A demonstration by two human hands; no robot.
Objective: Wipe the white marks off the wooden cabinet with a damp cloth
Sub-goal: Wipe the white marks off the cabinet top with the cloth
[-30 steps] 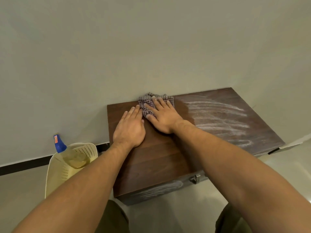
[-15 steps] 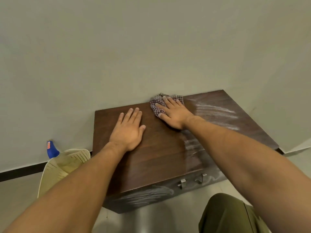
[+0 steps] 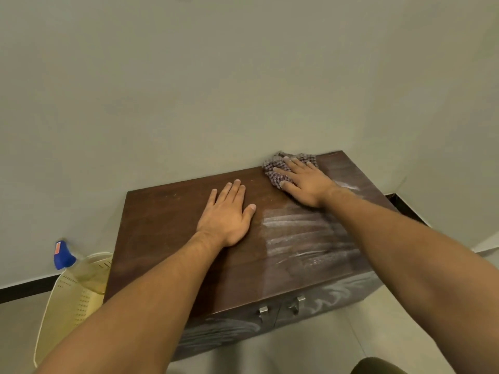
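The right hand (image 3: 305, 182) presses flat on the cloth (image 3: 278, 168) at the cabinet's (image 3: 167, 225) far edge, the white marks (image 3: 297, 238) lying just nearer; left hand (image 3: 226, 214) rests flat, empty.

The cabinet (image 3: 172, 225) is dark brown wood with white marks (image 3: 302, 238) streaked across its top and swirled on its front. The cloth (image 3: 278, 168) is a small maroon-and-white check. The basket (image 3: 67, 306) is cream, dotted with perforations. The spray bottle (image 3: 63, 256) has a blue head with an orange label. The wall (image 3: 216, 76) is pale grey-green.
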